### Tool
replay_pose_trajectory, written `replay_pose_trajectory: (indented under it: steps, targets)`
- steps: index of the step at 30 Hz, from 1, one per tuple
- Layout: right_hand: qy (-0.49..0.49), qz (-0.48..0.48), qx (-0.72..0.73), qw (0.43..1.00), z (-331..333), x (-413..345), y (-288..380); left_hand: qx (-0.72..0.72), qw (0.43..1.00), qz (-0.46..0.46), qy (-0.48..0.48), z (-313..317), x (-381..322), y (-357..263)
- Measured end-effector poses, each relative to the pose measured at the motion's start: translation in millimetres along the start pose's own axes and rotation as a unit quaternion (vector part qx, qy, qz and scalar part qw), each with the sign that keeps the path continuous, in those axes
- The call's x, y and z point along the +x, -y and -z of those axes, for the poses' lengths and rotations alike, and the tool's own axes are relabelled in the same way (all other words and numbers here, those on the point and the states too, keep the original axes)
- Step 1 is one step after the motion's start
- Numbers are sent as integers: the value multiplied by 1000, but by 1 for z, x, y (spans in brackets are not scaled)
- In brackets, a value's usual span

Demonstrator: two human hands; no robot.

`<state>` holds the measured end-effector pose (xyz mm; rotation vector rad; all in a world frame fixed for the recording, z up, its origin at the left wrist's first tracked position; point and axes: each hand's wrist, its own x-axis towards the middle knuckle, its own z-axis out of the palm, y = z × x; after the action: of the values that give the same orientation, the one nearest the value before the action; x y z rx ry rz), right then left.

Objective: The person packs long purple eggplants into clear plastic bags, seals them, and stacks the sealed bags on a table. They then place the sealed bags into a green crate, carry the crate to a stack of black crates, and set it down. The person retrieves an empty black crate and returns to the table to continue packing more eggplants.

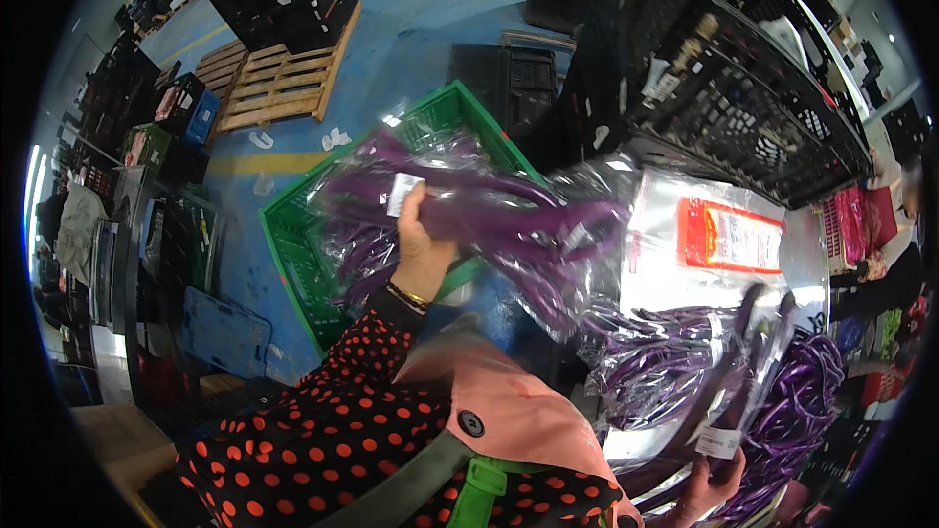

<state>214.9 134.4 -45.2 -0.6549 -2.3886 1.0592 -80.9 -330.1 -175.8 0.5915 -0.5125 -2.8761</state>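
Observation:
My left hand [425,257] is closed on a clear plastic bag of long purple eggplants [477,216], held over the near side of a green plastic crate [293,290]. Inside the crate lie more bagged purple eggplants. At the lower right my right hand [708,488] grips the labelled end of another bag of long dark eggplants [733,396]. Beside it, on the metal table, are shiny bagged eggplants [653,367] and a heap of loose, glossy purple eggplants [796,411].
Clear plastic bags with a red-printed panel [733,235] lie on the table. Black plastic crates [741,88] stand behind it. Wooden pallets [286,84] rest on the blue floor at the upper left. People stand at the far right, by a pink basket [836,231].

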Motion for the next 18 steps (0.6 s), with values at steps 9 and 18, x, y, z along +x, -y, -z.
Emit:
replay_pose_trajectory:
  steps: [9, 18]
  targets:
    - [226, 111, -56, 966, -122, 55, 102, 252, 919, -107, -283, 175, 56, 6]
    - [369, 310, -77, 873, -261, 97, 208, 122, 979, 34, -160, 199, 38, 12]
